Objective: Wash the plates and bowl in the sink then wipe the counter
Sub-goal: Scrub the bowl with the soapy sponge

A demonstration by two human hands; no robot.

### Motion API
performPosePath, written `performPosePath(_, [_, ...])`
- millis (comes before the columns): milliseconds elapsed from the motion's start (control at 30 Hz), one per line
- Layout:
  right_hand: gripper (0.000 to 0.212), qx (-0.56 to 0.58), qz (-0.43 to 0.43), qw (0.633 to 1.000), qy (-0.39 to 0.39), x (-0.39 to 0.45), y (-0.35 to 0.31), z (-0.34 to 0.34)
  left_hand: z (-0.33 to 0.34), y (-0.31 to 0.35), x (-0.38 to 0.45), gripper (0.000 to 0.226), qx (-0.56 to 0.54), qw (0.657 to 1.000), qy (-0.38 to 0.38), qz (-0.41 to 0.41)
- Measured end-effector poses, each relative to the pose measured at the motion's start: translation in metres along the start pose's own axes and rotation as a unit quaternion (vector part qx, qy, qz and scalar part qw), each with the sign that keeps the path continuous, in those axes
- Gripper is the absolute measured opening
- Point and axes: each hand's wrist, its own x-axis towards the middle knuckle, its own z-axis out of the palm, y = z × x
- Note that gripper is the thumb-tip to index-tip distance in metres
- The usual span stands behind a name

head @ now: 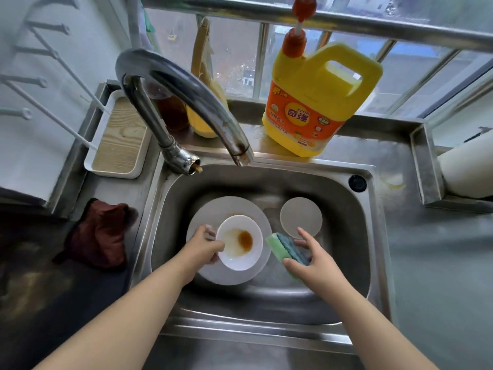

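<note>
faucet spout over sink's rear

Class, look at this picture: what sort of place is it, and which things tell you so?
Most likely a home kitchen, at the washing-up spot by a window. A steel sink with a curved tap holds a stained bowl and plates, and a yellow dish soap jug stands behind it.

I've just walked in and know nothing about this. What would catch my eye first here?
Probably the big yellow detergent jug with its red pump, standing on the ledge behind the sink. Next, the two hands in the basin: the left hand holds a white bowl with a brown stain over a large plate, while the right hand grips a green and blue sponge.
</note>
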Motion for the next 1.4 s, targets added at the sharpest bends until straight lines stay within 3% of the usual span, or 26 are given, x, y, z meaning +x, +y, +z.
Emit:
performPosePath(133, [0.081,0.003,-0.017,1.000,0.011,-0.007,-0.005,-0.008,0.001,0.011,-0.013,0.049,-0.029,0.998,0.008,0.056])
performPosePath(367, [0.075,0.020,-0.042,0.999,0.008,-0.017,-0.013,-0.011,0.007,0.027,-0.029,0.067,0.131,0.980,0.095,0.112])
performPosePath(467, [0.073,0.017,-0.052,0.998,0.011,-0.019,-0.019,-0.009,0.013,0.035,-0.040,0.051,0.224,0.950,0.130,0.175])
performPosePath(700, [0.071,0.010,-0.060,0.998,0.011,-0.024,-0.025,-0.003,0.019,0.048,-0.071,0.076,0.365,0.841,0.171,0.361])
performPosePath(767, [0.071,0.012,-0.061,0.998,0.010,-0.027,-0.027,-0.002,0.020,0.052,-0.078,0.072,0.370,0.831,0.177,0.376])
performPosePath(900, [0.070,0.020,-0.072,0.997,0.010,-0.033,-0.029,-0.003,0.019,0.058,-0.084,0.078,0.312,0.866,0.178,0.348])
performPosePath(967, [0.069,0.022,-0.081,0.996,0.016,-0.037,-0.032,-0.004,0.019,0.060,-0.084,0.066,0.263,0.894,0.182,0.313])
performPosePath(1033, [0.065,0.020,-0.093,0.995,0.022,-0.042,-0.036,-0.006,0.019,0.061,-0.083,0.053,0.201,0.930,0.172,0.254])
performPosePath(1133, [0.055,-0.032,-0.160,0.986,0.031,-0.048,-0.043,-0.002,0.023,0.057,-0.083,0.045,0.035,0.985,0.099,0.140])
performPosePath(1233, [0.048,-0.071,-0.221,0.973,0.015,-0.052,-0.054,0.017,0.034,0.055,-0.088,0.039,-0.111,0.991,0.032,0.064])
performPosePath(1333, [0.044,-0.071,-0.229,0.971,-0.012,-0.048,-0.059,0.034,0.036,0.054,-0.092,0.039,-0.171,0.984,0.019,0.053])
performPosePath(1400, [0.042,-0.128,-0.258,0.957,-0.036,-0.045,-0.055,0.032,0.030,0.054,-0.092,0.035,-0.189,0.980,0.018,0.057])
